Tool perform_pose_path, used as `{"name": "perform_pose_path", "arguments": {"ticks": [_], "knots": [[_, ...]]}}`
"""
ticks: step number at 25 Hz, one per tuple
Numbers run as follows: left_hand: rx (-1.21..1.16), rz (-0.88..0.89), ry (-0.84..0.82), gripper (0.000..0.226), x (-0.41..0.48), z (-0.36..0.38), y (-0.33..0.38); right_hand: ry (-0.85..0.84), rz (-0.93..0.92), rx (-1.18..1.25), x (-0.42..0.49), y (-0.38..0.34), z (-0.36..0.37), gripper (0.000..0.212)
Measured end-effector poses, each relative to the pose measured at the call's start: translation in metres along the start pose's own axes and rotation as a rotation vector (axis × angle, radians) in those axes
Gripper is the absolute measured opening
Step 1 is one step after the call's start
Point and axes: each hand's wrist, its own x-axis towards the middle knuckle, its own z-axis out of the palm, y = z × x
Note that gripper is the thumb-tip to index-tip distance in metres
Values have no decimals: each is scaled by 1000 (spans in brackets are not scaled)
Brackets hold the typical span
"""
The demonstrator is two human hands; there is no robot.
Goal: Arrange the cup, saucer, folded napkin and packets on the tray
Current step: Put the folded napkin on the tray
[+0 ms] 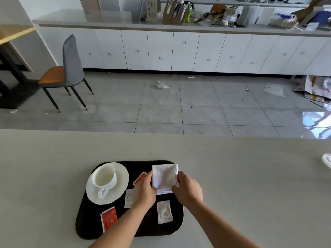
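- White folded napkin lies at the far right corner of the black tray, held from both sides.
- The left hand reaches in from the near edge, forearm slanting up over the tray. Its fingers are curled together and pinch the napkin's left edge.
- The right hand comes in from the right, forearm crossing the tray's near right corner. Its fingers are bent inward and grip the napkin's right edge and near corner.
- Both hands show their backs to the camera, knuckles up; the fingertips themselves are mostly hidden.
- The saucer sits on the tray's far left part, with the cup upright on it, handle toward the person.
- One red packet lies near the tray's front left; another red packet lies just left of the napkin, partly behind the left hand.
- A white packet lies beside the saucer, partly under the left wrist; a second white packet lies between the two forearms.
- The tray rests on a pale table.
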Motion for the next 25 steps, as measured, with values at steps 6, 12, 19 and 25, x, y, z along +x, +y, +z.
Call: {"name": "perform_pose_path", "arguments": {"ticks": [6, 12, 19, 25], "knots": [[2, 1, 95, 39, -3, -3, -10, 17, -11, -48, 1, -9, 12, 13], [69, 4, 42, 51, 3, -5, -17, 41, 45, -14, 1, -12, 15, 18], [130, 126, -21, 56, 1, -5, -24, 104, -73, -79, -7, -10, 18, 36], [230, 281, -53, 41, -7, -6, -31, 96, -175, -106, -10, -2, 24, 38]]}}
